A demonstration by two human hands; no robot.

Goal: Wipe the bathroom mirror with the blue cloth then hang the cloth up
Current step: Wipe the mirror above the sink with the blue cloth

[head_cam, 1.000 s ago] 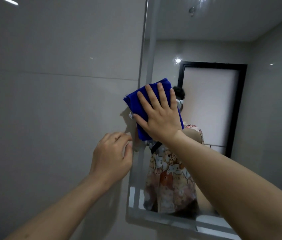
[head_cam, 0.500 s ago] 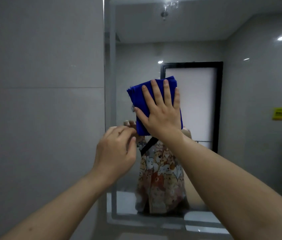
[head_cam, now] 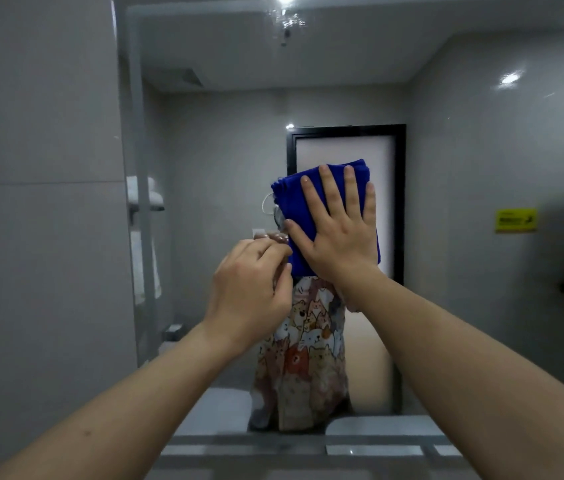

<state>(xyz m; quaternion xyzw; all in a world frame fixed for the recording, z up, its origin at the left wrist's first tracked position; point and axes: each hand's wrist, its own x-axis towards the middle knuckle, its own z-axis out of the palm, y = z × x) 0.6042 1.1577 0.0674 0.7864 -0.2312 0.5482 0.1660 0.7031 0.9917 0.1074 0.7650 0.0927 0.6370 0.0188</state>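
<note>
A folded blue cloth lies flat against the bathroom mirror at mid height. My right hand presses it to the glass with straight, spread fingers. My left hand hovers just left of and below the cloth with its fingers curled in; nothing is visible in it. The mirror fills the middle and right of the view and reflects a person in a cat-print top.
A grey tiled wall runs along the left, meeting the mirror's left edge. The mirror's bottom frame crosses below my arms. Reflected are a dark-framed door, a yellow sign, a bottle on a shelf and white towels.
My right hand has slid the cloth rightward across the glass, away from the mirror's left edge. My left hand followed alongside, still curled. The view has turned right.
</note>
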